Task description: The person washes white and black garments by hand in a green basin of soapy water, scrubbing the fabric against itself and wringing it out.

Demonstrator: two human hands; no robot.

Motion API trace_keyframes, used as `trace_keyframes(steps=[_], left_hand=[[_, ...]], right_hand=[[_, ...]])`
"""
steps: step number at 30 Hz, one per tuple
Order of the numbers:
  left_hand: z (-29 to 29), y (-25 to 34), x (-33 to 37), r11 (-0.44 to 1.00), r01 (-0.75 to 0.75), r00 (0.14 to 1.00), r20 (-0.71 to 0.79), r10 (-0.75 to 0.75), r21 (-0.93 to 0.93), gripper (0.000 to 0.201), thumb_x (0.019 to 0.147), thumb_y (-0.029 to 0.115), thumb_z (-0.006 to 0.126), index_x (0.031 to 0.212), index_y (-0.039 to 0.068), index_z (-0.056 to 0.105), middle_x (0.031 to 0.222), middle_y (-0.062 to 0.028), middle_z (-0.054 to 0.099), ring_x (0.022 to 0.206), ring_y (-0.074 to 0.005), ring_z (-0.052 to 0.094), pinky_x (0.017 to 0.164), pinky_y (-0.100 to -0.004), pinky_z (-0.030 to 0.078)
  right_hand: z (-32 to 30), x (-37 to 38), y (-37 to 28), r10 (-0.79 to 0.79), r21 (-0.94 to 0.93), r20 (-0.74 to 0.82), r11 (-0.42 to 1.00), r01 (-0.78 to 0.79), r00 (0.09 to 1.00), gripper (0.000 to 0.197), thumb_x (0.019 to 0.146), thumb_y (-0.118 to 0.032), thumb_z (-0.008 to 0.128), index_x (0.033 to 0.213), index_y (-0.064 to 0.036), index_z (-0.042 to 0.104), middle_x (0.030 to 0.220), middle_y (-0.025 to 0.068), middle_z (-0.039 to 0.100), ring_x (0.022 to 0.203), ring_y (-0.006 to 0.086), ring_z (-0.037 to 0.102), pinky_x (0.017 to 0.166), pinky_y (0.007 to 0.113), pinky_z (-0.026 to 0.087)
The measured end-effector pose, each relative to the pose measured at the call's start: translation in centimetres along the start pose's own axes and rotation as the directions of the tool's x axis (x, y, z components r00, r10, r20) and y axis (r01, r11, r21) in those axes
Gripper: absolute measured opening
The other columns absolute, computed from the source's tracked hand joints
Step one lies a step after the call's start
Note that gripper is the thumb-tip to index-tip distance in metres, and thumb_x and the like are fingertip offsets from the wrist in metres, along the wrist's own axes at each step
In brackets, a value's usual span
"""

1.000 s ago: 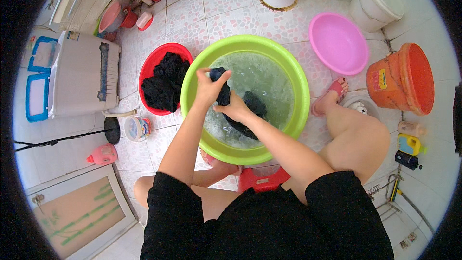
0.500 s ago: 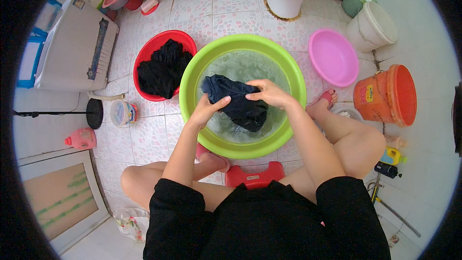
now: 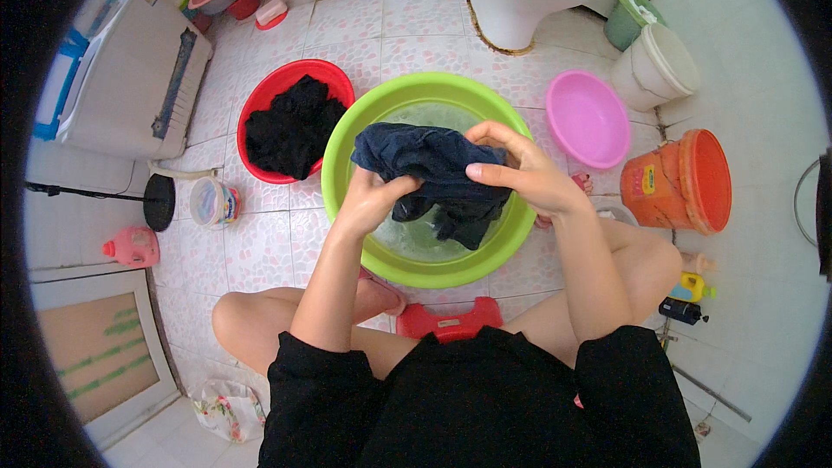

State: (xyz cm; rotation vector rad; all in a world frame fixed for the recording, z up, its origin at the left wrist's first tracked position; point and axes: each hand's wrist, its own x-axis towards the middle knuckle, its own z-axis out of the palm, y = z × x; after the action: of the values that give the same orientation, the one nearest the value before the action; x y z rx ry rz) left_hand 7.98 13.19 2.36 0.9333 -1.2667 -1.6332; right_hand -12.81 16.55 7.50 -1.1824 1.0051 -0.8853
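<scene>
A wet, dark navy garment (image 3: 425, 152) is bunched between my two hands over a large lime green basin (image 3: 347, 234). Its lower part hangs toward the cloudy, sudsy water (image 3: 407, 241); I cannot tell what kind of garment it is. My left hand (image 3: 374, 199) grips the left side, thumb on top and the other fingers hidden under the cloth. On the right side, my right hand (image 3: 524, 172) pinches the cloth between thumb and fingers. Beside the green basin at left, a red basin (image 3: 247, 113) holds a heap of black cloth (image 3: 295, 130).
A pink basin (image 3: 588, 119) and an orange bucket (image 3: 676, 182) stand at right, a white bucket (image 3: 654, 68) behind them. A red stool (image 3: 451, 321) sits between my legs. At left are a small tub (image 3: 213, 202), a pink bottle (image 3: 133, 247) and a washing machine (image 3: 139, 69). A toilet (image 3: 520, 0) stands at the back.
Both hands have raised the navy garment higher above the water and spread it wider. My right hand has shifted right and its grip has changed. The view has tilted slightly.
</scene>
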Motion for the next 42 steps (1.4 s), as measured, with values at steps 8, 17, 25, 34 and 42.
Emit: trace_keyframes(steps=[8, 17, 25, 34, 42], left_hand=[[-0.9, -1.4, 0.3, 0.982, 0.173, 0.985, -0.033, -0.171, 0.074, 0.044, 0.068, -0.002, 0.052, 0.111, 0.000, 0.044, 0.103, -0.0053, 0.054, 0.097, -0.0151, 0.050, 0.085, -0.0270, 0.039], [-7.9, -9.7, 2.3, 0.741, 0.199, 0.975, -0.204, -0.085, 0.641, 0.056, 0.068, 0.018, 0.058, 0.117, 0.003, 0.037, 0.099, -0.0234, 0.054, 0.093, -0.0338, 0.054, 0.083, -0.0362, 0.041], [-8.7, -11.6, 6.9, 0.367, 0.254, 0.922, -0.338, 0.188, 0.895, 0.057, 0.069, 0.013, 0.059, 0.119, 0.001, 0.034, 0.101, -0.0243, 0.050, 0.094, -0.0405, 0.048, 0.083, -0.0426, 0.039], [-0.7, -15.2, 0.2, 0.703, 0.206, 0.978, -0.123, -0.167, 0.680, 0.004, 0.068, 0.001, 0.051, 0.072, 0.003, 0.053, 0.066, -0.0143, 0.055, 0.062, -0.0269, 0.055, 0.059, -0.0351, 0.044], [3.1, -21.4, -5.1, 0.626, 0.745, 0.514, 0.400, -0.758, 0.230, 0.027, 0.079, 0.010, 0.043, 0.099, -0.002, 0.055, 0.094, -0.0116, 0.058, 0.086, -0.0176, 0.056, 0.079, -0.0297, 0.046]], right_hand=[[-0.7, 0.6, 2.8, -0.136, -0.320, -0.110, 0.943, 0.094, 0.985, 0.024, 0.078, -0.017, 0.059, 0.097, -0.0034, 0.052, 0.086, 0.0057, 0.055, 0.085, 0.0142, 0.051, 0.077, 0.027, 0.040], [-4.4, 9.7, 10.3, -0.242, -0.580, -0.289, 0.814, 0.032, 0.926, 0.047, 0.067, -0.005, 0.064, 0.109, -0.0068, 0.044, 0.105, 0.0157, 0.053, 0.099, 0.0288, 0.051, 0.086, 0.034, 0.039], [-7.9, 6.6, 22.6, 0.316, -0.894, -0.089, 0.394, -0.215, 0.945, 0.077, 0.062, -0.006, 0.069, 0.126, -0.0133, 0.027, 0.119, 0.0207, 0.044, 0.109, 0.0362, 0.044, 0.093, 0.042, 0.036], [-7.1, 4.8, 24.4, 0.545, -0.751, -0.286, 0.383, -0.537, 0.788, 0.058, 0.058, -0.026, 0.071, 0.108, -0.0021, 0.053, 0.110, 0.0197, 0.050, 0.103, 0.0347, 0.047, 0.087, 0.038, 0.039], [-6.9, 4.2, 14.4, 0.589, 0.033, -0.166, 0.805, -0.592, 0.791, 0.038, 0.061, -0.010, 0.065, 0.097, 0.0005, 0.058, 0.086, 0.0072, 0.058, 0.080, 0.0181, 0.055, 0.071, 0.029, 0.044]])
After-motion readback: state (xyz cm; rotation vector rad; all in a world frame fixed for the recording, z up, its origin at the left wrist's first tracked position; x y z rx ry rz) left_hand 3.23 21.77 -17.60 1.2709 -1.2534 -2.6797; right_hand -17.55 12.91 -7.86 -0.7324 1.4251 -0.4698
